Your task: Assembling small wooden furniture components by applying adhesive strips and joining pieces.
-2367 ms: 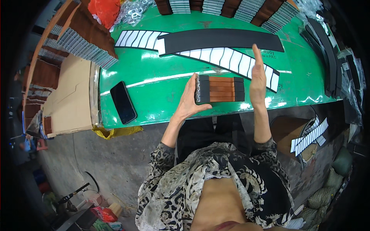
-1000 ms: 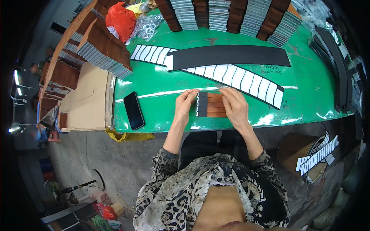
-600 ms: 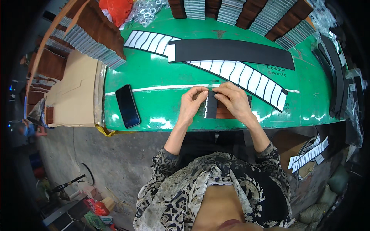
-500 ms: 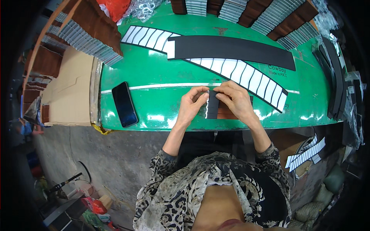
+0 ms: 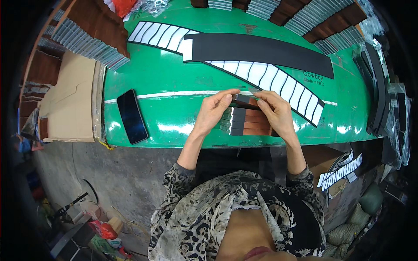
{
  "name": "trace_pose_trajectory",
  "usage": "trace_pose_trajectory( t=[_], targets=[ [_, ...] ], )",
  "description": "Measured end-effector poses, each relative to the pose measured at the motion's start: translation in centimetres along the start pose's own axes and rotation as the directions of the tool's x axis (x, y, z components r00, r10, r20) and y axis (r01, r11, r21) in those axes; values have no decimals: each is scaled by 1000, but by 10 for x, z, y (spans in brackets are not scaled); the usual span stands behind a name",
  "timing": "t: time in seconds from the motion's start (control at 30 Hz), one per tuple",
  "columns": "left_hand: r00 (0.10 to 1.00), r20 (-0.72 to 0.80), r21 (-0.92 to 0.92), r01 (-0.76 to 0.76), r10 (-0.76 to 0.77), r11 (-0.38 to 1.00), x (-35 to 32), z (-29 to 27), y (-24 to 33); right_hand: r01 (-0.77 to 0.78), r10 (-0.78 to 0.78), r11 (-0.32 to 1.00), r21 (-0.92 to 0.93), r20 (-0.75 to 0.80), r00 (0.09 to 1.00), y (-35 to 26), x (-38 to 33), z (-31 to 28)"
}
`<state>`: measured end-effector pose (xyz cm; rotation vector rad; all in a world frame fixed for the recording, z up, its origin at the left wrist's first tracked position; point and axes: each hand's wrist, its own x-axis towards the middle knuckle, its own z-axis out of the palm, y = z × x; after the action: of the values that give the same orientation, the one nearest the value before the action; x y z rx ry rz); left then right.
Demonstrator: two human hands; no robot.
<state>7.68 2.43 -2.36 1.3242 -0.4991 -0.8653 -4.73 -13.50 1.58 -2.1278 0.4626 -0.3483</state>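
My left hand (image 5: 214, 109) and my right hand (image 5: 275, 111) together pinch one thin brown strip with a black end (image 5: 244, 100), lifted just above a small stack of the same brown strips (image 5: 250, 124). That stack lies on the green table (image 5: 174, 82) near its front edge, directly under my hands. A black band crosses the stack's left end. Both forearms come up from the lower edge.
A black phone (image 5: 131, 115) lies left of my hands. A long black strip (image 5: 261, 48) and curved black-and-white striped sheets (image 5: 278, 82) lie beyond. Piles of brown and grey pieces (image 5: 305, 15) line the far edge, cardboard (image 5: 72, 102) the left, black strips (image 5: 379, 87) the right.
Earlier my hands squared the stack between flat palms, then pressed down on it. Now both hands have lifted a single strip off the top by its ends.
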Motion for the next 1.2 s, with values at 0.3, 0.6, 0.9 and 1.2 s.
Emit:
trace_pose_trajectory(
  t=[0.3, 0.6, 0.9, 1.2],
  targets=[
    [986, 11, 165, -168, 168, 972, 8, -5, -8, 370, -379, 867, -335, 40, 925, -17, 17, 12],
    [906, 16, 383, -397, 423, 834, 16, -4, -14, 409, -402, 807, -425, 111, 909, -26, 22, 14],
    [883, -9, 370, -433, 470, 822, 17, -4, -22, 459, -487, 748, -480, 73, 870, -26, 19, 19],
    [869, -12, 329, -463, 494, 823, 18, -2, -26, 169, -171, 971, -169, 5, 985, -15, 17, 11]
  ],
)
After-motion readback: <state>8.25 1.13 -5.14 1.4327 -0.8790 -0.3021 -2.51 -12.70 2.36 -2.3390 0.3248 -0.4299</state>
